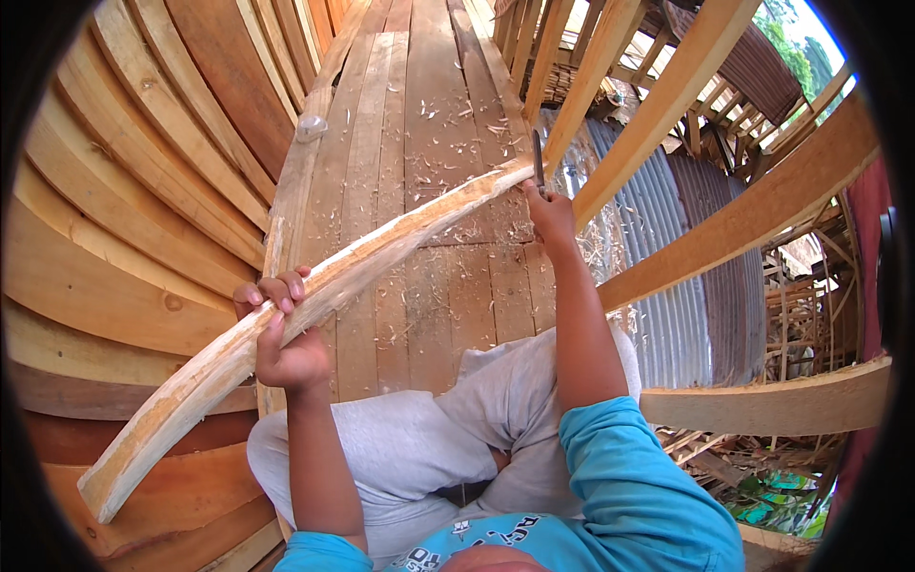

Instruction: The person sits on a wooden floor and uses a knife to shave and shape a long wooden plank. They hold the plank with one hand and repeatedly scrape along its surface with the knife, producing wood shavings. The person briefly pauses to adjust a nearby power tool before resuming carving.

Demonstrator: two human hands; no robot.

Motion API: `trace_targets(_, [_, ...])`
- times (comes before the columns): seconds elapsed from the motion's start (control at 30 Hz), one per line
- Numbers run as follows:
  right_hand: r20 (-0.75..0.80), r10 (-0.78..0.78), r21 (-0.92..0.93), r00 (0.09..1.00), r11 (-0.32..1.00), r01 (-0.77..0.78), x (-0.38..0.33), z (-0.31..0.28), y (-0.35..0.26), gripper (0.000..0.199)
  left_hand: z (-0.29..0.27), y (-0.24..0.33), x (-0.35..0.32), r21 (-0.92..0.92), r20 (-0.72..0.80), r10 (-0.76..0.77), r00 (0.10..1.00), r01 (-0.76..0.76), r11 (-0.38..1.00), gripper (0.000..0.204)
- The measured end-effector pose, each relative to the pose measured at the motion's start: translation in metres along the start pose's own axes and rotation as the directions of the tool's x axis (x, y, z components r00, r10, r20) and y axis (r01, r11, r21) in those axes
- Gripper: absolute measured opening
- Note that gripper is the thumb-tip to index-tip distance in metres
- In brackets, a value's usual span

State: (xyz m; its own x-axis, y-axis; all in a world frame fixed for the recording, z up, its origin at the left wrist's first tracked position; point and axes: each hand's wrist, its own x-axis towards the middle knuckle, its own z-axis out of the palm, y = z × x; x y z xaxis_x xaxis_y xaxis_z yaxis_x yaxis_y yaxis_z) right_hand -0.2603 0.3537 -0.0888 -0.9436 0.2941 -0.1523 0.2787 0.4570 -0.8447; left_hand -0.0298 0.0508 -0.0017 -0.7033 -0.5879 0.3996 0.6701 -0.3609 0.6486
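Observation:
A long, slightly curved piece of pale wood point(381, 253) slants across in front of me, from the lower left up to the upper right. My left hand point(291, 338) is closed around its lower half, fingers over the top and thumb on the near side. At the wood's far right end, my right hand point(551, 214) grips a knife point(538, 157). Its dark, narrow blade points away from me beside the wood's tip. The knife's handle is mostly hidden in my fist.
I sit on a plank floor point(419, 114) strewn with wood shavings. Curved hull-like planks point(124, 267) rise on the left. Upright wooden ribs point(610, 162) stand on the right, with corrugated metal sheets point(658, 257) beyond. A clear plastic container point(311, 128) lies at the floor's left edge.

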Motion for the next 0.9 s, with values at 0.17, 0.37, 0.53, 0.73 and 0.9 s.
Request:
trace_targets(0.17, [0.122, 0.047, 0.027, 0.991, 0.998, -0.051, -0.008, 0.019, -0.002, 0.052, 0.012, 0.008, -0.004, 0.015, -0.022, -0.021, 1.000, 0.022, 1.000, 0.036])
trace_targets(0.37, [0.435, 0.205, 0.206, 0.877, 0.925, -0.318, -0.033, 0.031, -0.024, 0.050, 0.026, 0.035, -0.005, -0.084, -0.240, -0.106, 0.965, 0.088, 0.993, 0.017])
trace_targets(0.53, [0.485, 0.141, 0.328, 0.863, 0.885, -0.329, -0.045, 0.031, -0.036, 0.041, 0.016, 0.045, -0.006, 0.005, -0.068, -0.067, 0.995, 0.068, 0.998, 0.016])
trace_targets(0.73, [0.457, 0.126, 0.365, 0.880, 0.876, -0.315, -0.049, 0.030, -0.039, 0.038, 0.003, 0.036, -0.007, 0.080, 0.087, -0.024, 0.996, 0.017, 0.997, 0.027])
trace_targets(0.9, [0.501, 0.133, 0.398, 0.855, 0.842, -0.365, -0.045, 0.030, -0.034, 0.037, -0.005, 0.024, -0.007, 0.042, 0.105, -0.069, 0.992, 0.065, 0.997, 0.039])
